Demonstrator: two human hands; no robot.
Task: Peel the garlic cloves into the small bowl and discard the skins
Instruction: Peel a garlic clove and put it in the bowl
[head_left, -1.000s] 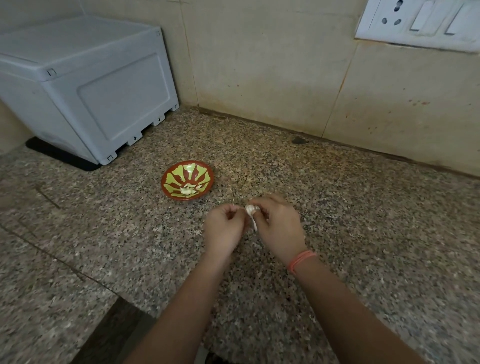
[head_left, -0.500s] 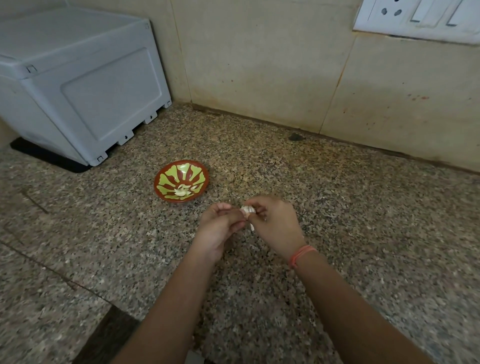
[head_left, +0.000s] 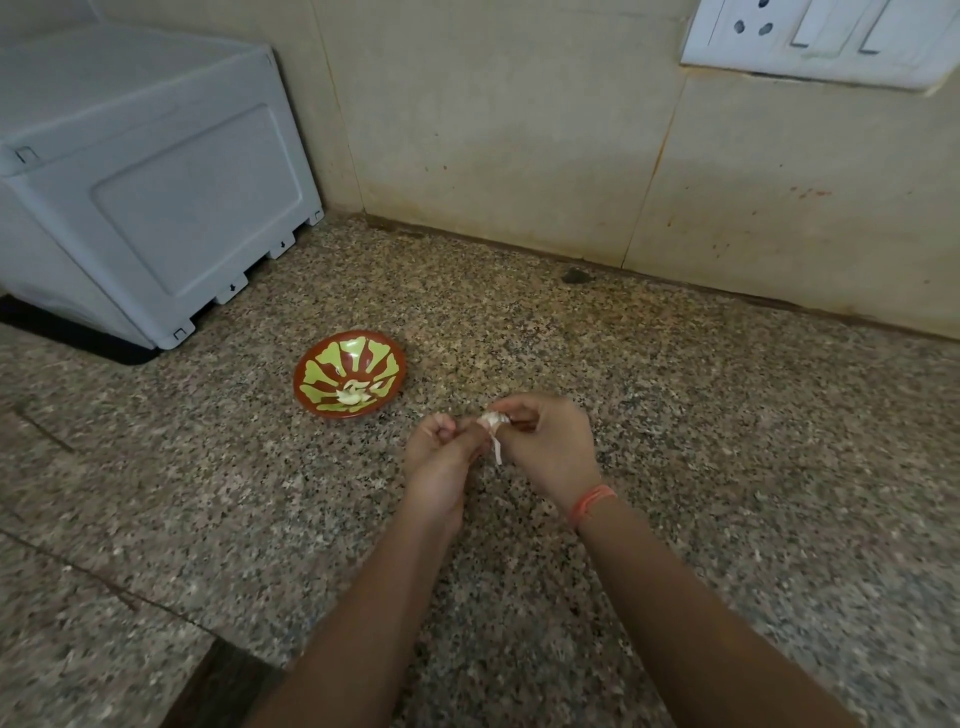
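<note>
Pinches a garlic clove between left hand and right hand, fingers curled tight on it.
Dangles a skin strip over the speckled counter, near the bowl of peeled cloves to the left; beyond, grey box, stained wall, switch plate cut off at top. Fingertips mostly hidden.

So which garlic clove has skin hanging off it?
The clove pinched between the left hand and right hand, a papery strip dangling below it. The pale pieces in the small bowl show none.
</note>
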